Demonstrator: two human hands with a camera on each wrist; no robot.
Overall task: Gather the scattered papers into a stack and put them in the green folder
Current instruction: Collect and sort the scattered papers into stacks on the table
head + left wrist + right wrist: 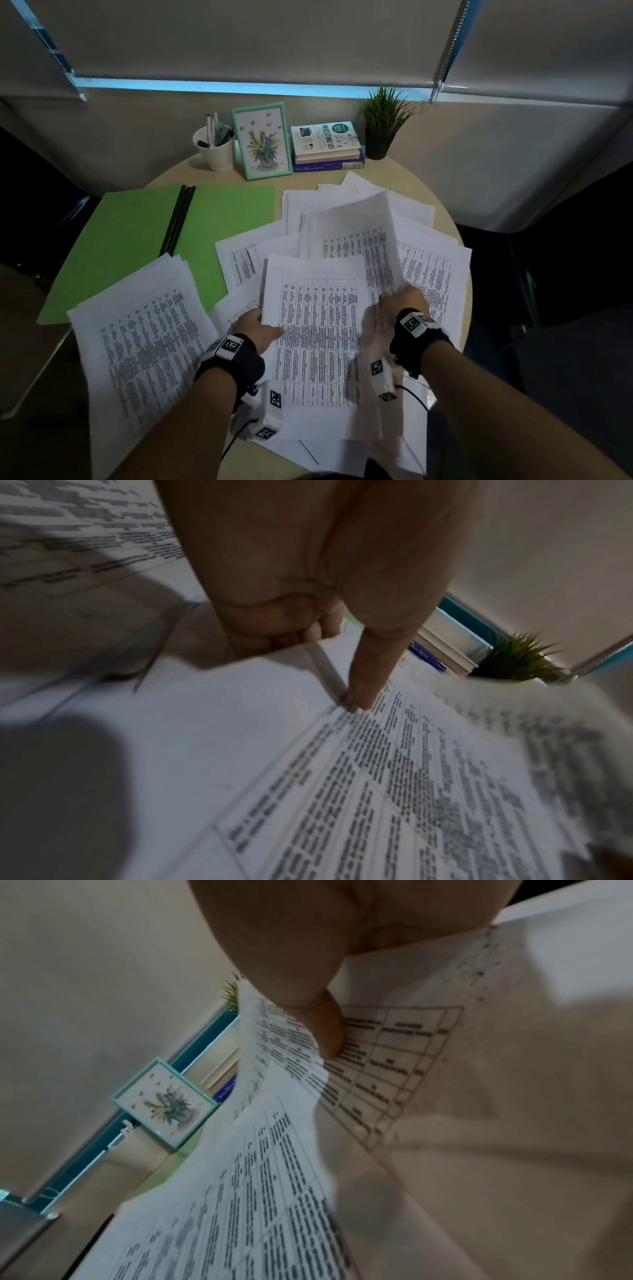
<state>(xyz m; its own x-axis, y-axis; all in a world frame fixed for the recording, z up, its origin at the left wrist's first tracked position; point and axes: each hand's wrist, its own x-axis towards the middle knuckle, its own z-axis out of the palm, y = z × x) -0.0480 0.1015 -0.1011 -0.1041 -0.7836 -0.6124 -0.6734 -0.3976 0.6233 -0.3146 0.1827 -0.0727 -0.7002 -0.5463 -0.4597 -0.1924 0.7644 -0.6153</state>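
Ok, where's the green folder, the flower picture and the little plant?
green folder (130, 240), head view, on its left flap.
flower picture (262, 140), head view, on the painted flowers inside the frame.
little plant (385, 109), head view, on its green leaves.

Beyond our fingers, at the far edge of the round desk (442, 219), we see a white cup (215, 152) of pens. Just beside it, to the right, leans a picture in a mint-green frame (262, 140) (a pot of flowers with a few bees). Right of that we find a stack of books (327, 147), the top one reading "Investing 101", and then a small potted plant (382, 120) in a dark pot. Grey roller blinds (257, 37) hang behind them all, with a bead chain (445, 51) at the right.
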